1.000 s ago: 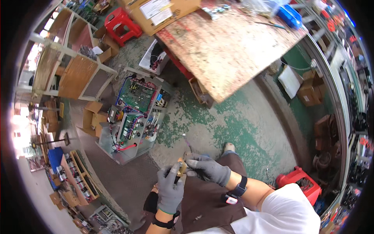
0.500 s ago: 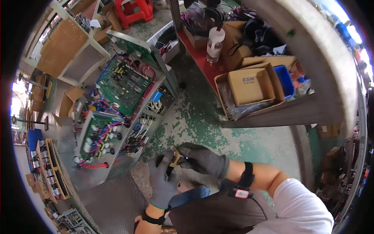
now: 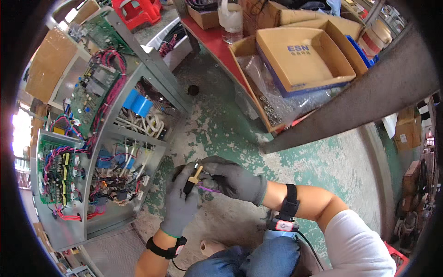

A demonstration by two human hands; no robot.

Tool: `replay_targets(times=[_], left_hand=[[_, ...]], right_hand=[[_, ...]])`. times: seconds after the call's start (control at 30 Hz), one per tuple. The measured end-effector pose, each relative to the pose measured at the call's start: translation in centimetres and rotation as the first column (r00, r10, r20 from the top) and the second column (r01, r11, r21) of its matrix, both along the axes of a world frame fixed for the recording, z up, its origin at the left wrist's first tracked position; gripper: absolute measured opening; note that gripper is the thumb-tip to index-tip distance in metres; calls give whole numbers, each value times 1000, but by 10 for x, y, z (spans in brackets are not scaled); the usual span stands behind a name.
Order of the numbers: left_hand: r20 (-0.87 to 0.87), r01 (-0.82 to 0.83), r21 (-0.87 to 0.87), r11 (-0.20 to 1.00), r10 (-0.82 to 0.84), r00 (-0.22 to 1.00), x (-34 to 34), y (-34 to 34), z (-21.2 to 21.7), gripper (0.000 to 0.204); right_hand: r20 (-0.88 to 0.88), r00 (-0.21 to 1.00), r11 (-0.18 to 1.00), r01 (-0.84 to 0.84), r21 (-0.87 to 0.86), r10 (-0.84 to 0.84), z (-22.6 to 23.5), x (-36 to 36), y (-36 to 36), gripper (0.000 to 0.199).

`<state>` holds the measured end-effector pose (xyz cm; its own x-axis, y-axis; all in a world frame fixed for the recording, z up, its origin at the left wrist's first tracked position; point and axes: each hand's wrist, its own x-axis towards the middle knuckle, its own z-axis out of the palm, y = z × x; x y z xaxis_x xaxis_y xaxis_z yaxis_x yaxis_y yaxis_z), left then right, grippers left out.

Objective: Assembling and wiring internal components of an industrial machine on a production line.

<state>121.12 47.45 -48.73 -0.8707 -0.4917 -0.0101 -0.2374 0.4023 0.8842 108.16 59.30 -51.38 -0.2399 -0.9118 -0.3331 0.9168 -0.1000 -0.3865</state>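
A small tool (image 3: pixel 193 179) with a yellow and black handle sits between both gloved hands, low in the centre of the view, above the worn green floor (image 3: pixel 323 161). The left hand (image 3: pixel 181 203) is clenched around the tool's handle. The right hand (image 3: pixel 233 179) meets it from the right, fingers pinched on a thin purple wire (image 3: pixel 208 188) that lies just beside the tool. Whether the tool's tip touches the wire cannot be told; the gloves hide it.

Both hands wear grey gloves and each wrist carries a black band. The person's knees, in blue jeans (image 3: pixel 251 258), lie directly below the hands.

To the left, near the left hand, stands an open metal cabinet (image 3: pixel 152 60) holding green circuit boards (image 3: pixel 54 171), red and pink wiring and blue parts. Above right, well apart from the hands, a bench (image 3: pixel 369 99) carries an open cardboard box (image 3: pixel 300 57) and a clear bag of small metal parts (image 3: pixel 272 111). A red stool (image 3: pixel 136 11) stands at the top edge.
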Motion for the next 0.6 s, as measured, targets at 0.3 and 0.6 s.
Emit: replay_targets(times=[0.3,0.6], left_hand=[[17,53,39,998,-54,998,-9,22,-3,57],[133,99,-154,983,-79,988,10,16,-6,54]], right_hand=[[303,949,979,-24,-204,86,-39,-7,18,16],[81,990,982,-104,-156,117,-40,1,14,12]])
